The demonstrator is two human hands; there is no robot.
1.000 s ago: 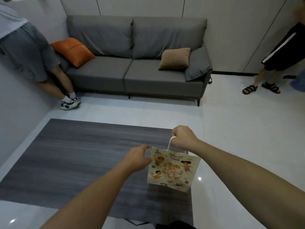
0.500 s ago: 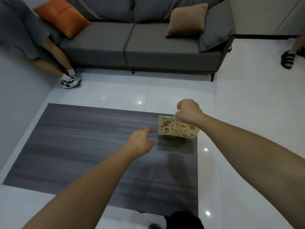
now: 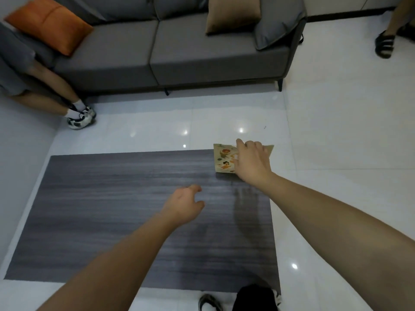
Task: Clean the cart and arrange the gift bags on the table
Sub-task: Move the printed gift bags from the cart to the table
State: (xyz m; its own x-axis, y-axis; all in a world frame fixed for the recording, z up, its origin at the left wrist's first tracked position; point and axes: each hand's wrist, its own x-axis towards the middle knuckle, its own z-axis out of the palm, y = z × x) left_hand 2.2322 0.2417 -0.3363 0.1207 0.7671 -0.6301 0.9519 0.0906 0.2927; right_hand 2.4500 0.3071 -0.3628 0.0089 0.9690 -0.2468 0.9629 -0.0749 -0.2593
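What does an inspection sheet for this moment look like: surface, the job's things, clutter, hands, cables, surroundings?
Surface: dark wood-grain table, bare apart from one bag.
Job's things: one printed gift bag at the table's far right corner; the cart is not in view.
Clutter: nothing seen.
Hands: right hand is on top of the gift bag; whether it grips cannot be told. Left hand hovers over the table, loosely curled, holding nothing.
Cables: nothing seen.
Surroundings: grey sofa with an orange cushion and a tan cushion; glossy white tile floor; bystanders' legs at far left and far right.
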